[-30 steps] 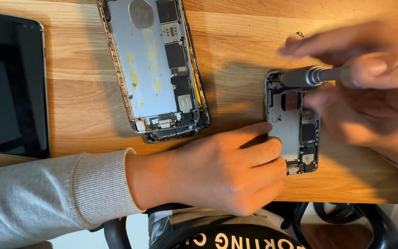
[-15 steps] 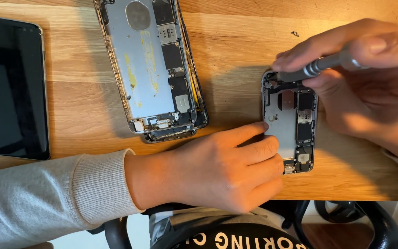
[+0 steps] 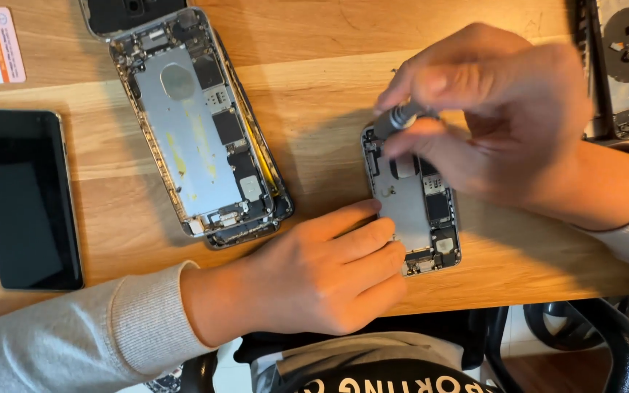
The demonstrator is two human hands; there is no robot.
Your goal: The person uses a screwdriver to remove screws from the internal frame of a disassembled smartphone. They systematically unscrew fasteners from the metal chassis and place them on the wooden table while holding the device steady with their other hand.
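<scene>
- Head view: small opened phone point(image 3: 413, 207) lay flat near the table's point(image 3: 314, 94) front edge, its bare metal plate and dark chips exposed.
- Left hand point(image 3: 314, 280) rested on the phone's lower left side, fingers point(image 3: 351, 240) loosely curled and pressing its rim, holding nothing.
- Right hand point(image 3: 496, 116), blurred, pinched a slim grey metal screwdriver point(image 3: 402, 118) over the phone's top end.
- Larger opened phone point(image 3: 198, 124) lay toward the back edge; a glossy black rectangular phone point(image 3: 23, 196) lay by the left edge.
</scene>
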